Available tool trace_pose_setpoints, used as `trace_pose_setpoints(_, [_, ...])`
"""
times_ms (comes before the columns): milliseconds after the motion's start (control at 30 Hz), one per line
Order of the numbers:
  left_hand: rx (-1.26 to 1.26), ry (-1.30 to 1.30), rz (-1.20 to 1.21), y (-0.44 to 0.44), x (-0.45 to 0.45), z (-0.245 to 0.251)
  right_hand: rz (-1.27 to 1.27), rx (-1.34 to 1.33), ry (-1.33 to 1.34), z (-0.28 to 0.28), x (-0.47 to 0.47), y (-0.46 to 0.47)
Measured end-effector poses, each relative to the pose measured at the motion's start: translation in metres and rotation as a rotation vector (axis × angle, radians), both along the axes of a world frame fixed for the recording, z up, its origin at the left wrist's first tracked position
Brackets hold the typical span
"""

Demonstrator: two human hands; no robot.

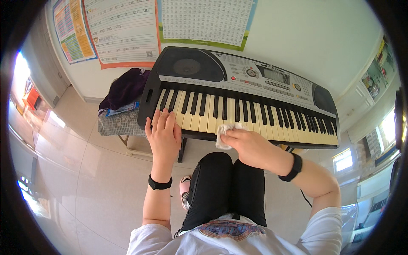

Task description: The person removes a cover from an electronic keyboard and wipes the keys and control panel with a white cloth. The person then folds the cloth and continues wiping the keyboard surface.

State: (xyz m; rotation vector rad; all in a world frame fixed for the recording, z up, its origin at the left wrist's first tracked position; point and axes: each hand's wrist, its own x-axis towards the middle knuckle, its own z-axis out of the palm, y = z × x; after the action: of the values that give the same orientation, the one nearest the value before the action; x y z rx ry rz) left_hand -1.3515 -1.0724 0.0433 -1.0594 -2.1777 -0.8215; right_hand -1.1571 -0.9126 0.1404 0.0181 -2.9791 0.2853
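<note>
Before me an electronic keyboard [248,86] stands at a slant, its left end farther up in the view. My left hand [164,130] lies palm down over the white keys [194,122] at the far left, fingers slightly spread, holding nothing. In my right hand [251,143] is a crumpled white cloth [225,135], pinched under the fingers. That cloth touches the front edge of the white keys near the middle and hangs a little over the keyboard's front rim. My right palm hides part of the keys behind it.
Left of the keyboard, dark purple fabric [127,87] and a blue packet [122,109] lie on a patterned surface [121,122]. Posters [204,22] hang on the wall behind. My knees [216,165] are just below the keyboard. A cable [306,198] runs down at the right.
</note>
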Motion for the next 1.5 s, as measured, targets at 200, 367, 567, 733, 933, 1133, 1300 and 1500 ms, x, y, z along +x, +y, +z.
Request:
trace_pose_setpoints(200, [0.008,0.009,-0.015,-0.001,-0.001,0.001,-0.028,-0.081,0.091,0.026,-0.051,0.028])
trace_pose_setpoints(367, [0.005,-0.001,-0.017,-0.002,-0.001,0.001,-0.112,0.032,0.014,-0.025,-0.102,0.050])
trace_pose_setpoints(567, [0.009,0.009,-0.012,-0.001,-0.001,-0.001,-0.047,0.132,0.148,-0.040,-0.079,0.024])
trace_pose_setpoints(733, [0.041,0.005,-0.025,-0.002,-0.002,-0.002,0.033,-0.026,-0.229,0.004,-0.044,-0.019])
trace_pose_setpoints(933, [0.027,0.029,-0.020,-0.002,-0.004,-0.003,-0.064,0.001,-0.014,0.014,-0.093,0.030])
trace_pose_setpoints(1133, [0.030,0.013,-0.020,-0.003,-0.004,-0.002,-0.082,0.138,0.124,-0.048,-0.099,0.043])
trace_pose_setpoints(1300, [0.025,0.003,-0.030,-0.002,-0.003,-0.003,0.072,0.227,0.056,-0.025,-0.049,-0.009])
trace_pose_setpoints(1500, [0.044,0.009,-0.042,-0.003,-0.005,-0.004,-0.034,-0.092,-0.035,0.033,-0.068,-0.008])
